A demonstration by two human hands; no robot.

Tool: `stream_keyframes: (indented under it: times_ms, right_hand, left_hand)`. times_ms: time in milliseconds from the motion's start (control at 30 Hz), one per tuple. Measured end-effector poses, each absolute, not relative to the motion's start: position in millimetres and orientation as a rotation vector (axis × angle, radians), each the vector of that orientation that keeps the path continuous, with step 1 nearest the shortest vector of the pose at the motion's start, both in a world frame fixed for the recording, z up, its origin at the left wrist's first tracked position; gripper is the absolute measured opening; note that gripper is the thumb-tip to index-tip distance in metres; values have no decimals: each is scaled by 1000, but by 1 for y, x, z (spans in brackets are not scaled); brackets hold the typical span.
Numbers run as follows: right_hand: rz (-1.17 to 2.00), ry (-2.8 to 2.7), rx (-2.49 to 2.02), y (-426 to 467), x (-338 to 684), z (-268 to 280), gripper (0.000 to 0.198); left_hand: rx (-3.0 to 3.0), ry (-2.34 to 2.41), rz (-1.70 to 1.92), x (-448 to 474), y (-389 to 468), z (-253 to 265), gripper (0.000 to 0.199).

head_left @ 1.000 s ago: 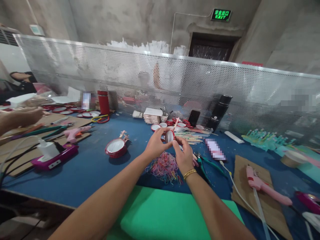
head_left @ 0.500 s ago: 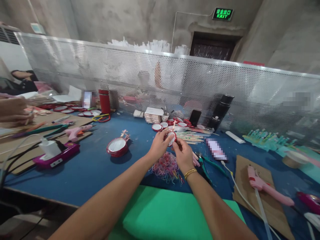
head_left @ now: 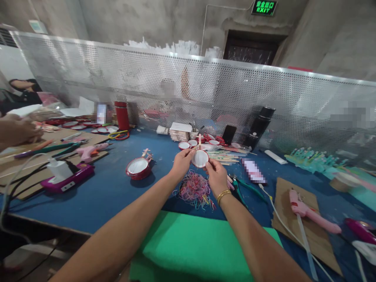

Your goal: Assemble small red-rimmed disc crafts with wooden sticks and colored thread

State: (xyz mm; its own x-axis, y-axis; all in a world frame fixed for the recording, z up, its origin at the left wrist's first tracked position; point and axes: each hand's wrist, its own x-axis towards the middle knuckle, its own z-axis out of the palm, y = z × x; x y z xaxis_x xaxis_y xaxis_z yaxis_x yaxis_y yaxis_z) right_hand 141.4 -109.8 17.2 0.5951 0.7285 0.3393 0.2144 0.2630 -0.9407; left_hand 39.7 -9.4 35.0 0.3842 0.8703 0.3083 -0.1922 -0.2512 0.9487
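Note:
Between my two hands I hold a small round disc [head_left: 200, 159] with a white face, a red rim and a wooden stick rising from its top. My left hand [head_left: 182, 160] pinches it at the upper left, by the stick's base. At its lower right edge, my right hand [head_left: 216, 176] grips the rim; a gold bracelet circles that wrist. Just below lies a tangle of pink and purple threads [head_left: 195, 190]. To the left, a stack of similar red-rimmed discs [head_left: 138, 167] with short sticks rests on the blue table [head_left: 108, 196].
Green-handled pliers [head_left: 239, 190] and a phone [head_left: 253, 170] lie to the right. A pink glue gun [head_left: 311, 213] rests on cardboard [head_left: 282, 203]. At left are a purple power strip [head_left: 69, 178], another glue gun [head_left: 88, 152] and a co-worker's hand [head_left: 17, 131]. A perforated metal screen [head_left: 141, 78] stands behind.
The disc has turned its white face more fully towards me, and my fingers have shifted outward to its edges. The co-worker's hand at the left has moved.

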Motion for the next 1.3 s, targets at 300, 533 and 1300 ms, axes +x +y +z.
stream_keyframes:
  times_ms: [300, 533, 1300]
  right_hand:
    - [453, -869, -1301, -109, 142, 19, 36]
    - [354, -944, -1279, -110, 143, 17, 48]
    - [18, -1274, -1526, -114, 147, 17, 61]
  left_hand:
    - [1455, 641, 1170, 37, -13, 43, 37]
    - [1516, 642, 1208, 37, -8, 39, 38]
    - [1944, 699, 1110, 36, -14, 38, 53]
